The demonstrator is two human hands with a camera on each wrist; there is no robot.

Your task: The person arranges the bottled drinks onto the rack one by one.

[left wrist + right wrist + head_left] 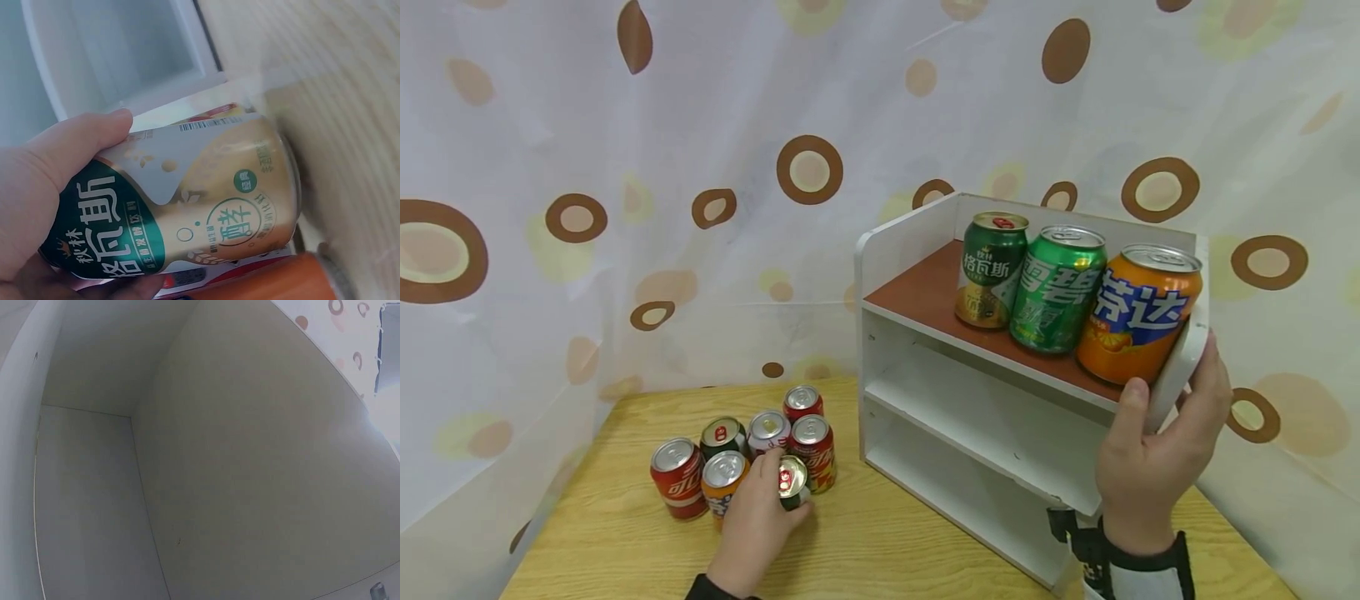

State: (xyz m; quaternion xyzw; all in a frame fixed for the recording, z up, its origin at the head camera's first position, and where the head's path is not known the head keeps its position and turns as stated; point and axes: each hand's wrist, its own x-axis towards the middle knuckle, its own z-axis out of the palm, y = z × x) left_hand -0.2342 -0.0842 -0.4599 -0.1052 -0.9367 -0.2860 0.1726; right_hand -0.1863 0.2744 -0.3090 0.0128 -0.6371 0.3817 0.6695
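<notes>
My left hand [754,518] grips a green-and-gold drink can [793,479] at the front of a group of cans on the table. In the left wrist view the thumb and fingers wrap round the top part of this kvass can [206,200], its gold base close over the wood. My right hand [1157,468] holds the right side panel of a white shelf unit [985,396], thumb in front and fingers behind. On its brown top shelf stand another green-and-gold can [983,275], a green soda can [1058,287] and an orange soda can [1138,317].
Around my left hand stand a red can [679,479], a dark green can [724,433], an orange can [724,479], a pale can [769,427], a red-and-yellow can [812,452] and another red can [803,402]. A patterned curtain [715,108] hangs behind the wooden table [602,500].
</notes>
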